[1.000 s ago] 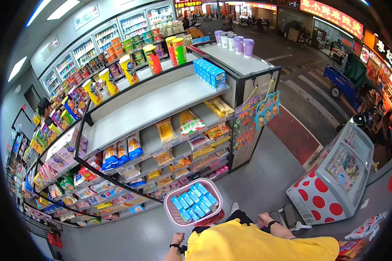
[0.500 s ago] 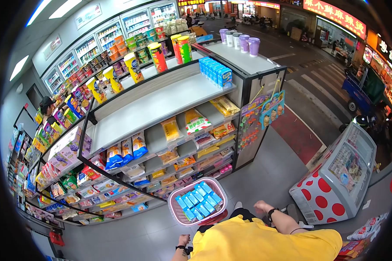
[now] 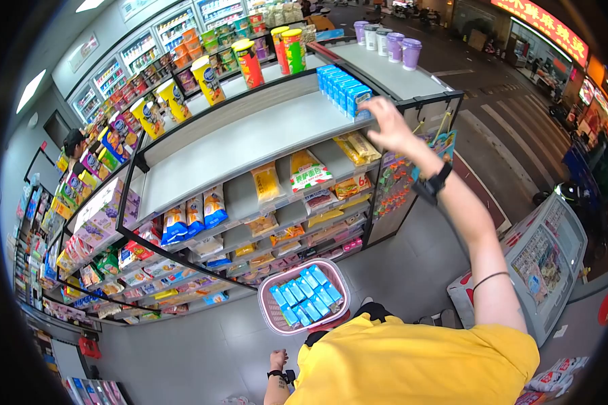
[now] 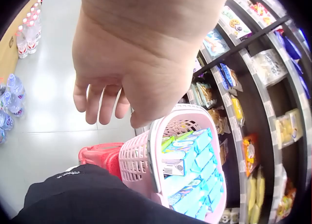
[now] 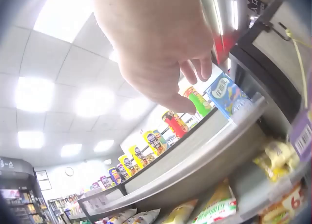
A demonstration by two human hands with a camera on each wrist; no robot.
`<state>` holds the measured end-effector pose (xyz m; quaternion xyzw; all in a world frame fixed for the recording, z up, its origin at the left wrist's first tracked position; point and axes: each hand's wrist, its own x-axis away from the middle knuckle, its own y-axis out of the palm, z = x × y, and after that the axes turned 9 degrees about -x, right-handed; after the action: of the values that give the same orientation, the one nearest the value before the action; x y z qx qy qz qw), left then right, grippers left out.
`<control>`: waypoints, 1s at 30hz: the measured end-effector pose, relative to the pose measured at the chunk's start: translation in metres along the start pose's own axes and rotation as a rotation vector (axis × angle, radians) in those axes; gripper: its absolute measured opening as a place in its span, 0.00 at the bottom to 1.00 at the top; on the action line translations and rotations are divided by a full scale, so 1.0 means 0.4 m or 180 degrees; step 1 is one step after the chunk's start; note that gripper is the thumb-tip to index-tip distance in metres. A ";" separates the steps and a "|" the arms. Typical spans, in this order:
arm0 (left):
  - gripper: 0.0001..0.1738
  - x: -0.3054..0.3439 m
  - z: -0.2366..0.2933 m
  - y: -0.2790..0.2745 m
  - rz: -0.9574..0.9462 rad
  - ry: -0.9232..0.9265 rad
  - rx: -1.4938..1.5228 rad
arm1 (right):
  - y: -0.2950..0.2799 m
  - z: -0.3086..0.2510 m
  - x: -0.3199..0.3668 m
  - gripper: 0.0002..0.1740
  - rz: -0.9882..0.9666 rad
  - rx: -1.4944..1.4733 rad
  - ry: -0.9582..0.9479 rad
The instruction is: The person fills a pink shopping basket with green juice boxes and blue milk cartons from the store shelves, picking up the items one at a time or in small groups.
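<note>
My right hand (image 3: 393, 129) is stretched out over the right end of the top shelf (image 3: 250, 135), its fingertips right at the front of a row of blue drink cartons (image 3: 344, 91). In the right wrist view, the thumb and fingers of that hand (image 5: 156, 48) are spread apart beside the front carton (image 5: 228, 95), with nothing between them. My left hand (image 3: 278, 359) hangs low at my side; in the left wrist view its fingers (image 4: 105, 104) dangle loosely, holding nothing. Below it stands a pink basket (image 3: 268, 312) filled with blue cartons (image 3: 305, 297).
Bagged breads (image 3: 309, 172) and snacks fill the lower shelves. Tall chip canisters (image 3: 248, 64) line the ledge behind, and purple cups (image 3: 411, 54) stand on the end counter. A glass-topped freezer (image 3: 544, 270) is to my right. Water bottles (image 4: 30, 34) stand on the floor.
My right hand has risen from beside my body up to the cartons at the shelf's right end. The left hand still hangs low, and the basket stays where it was.
</note>
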<state>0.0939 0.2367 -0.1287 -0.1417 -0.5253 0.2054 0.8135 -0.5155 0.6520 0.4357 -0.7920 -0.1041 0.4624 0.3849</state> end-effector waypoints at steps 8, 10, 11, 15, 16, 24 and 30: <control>0.14 0.134 -0.076 0.112 0.0240 -0.0476 0.0832 | 0.047 0.232 -0.267 0.58 -0.1237 0.1199 0.0197; 0.13 0.156 -0.132 0.155 0.0274 -0.0645 0.0949 | 0.063 0.255 -0.293 0.65 -0.1571 0.1351 0.0391; 0.12 0.165 -0.168 0.180 0.0300 -0.0732 0.0992 | 0.076 0.294 -0.300 0.67 -0.1687 0.1367 0.0380; 0.09 0.248 -0.242 0.267 0.0392 -0.0770 0.1145 | 0.087 0.365 -0.320 0.66 -0.1837 0.0958 0.0149; 0.10 0.258 -0.251 0.287 0.0325 -0.0522 0.1063 | 0.085 0.389 -0.317 0.65 -0.1722 0.0857 -0.0025; 0.20 0.300 -0.259 0.391 0.0974 -0.0717 0.0380 | 0.100 0.455 -0.301 0.57 -0.1650 0.0507 -0.1008; 0.22 0.313 -0.197 0.409 0.1284 -0.0829 0.1096 | 0.075 0.443 -0.277 0.51 -0.1717 0.0423 -0.0277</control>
<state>0.1813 0.4391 -0.1341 -0.0756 -0.5439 0.4656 0.6941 -0.7261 0.6649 0.4379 -0.6881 -0.2970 0.3827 0.5403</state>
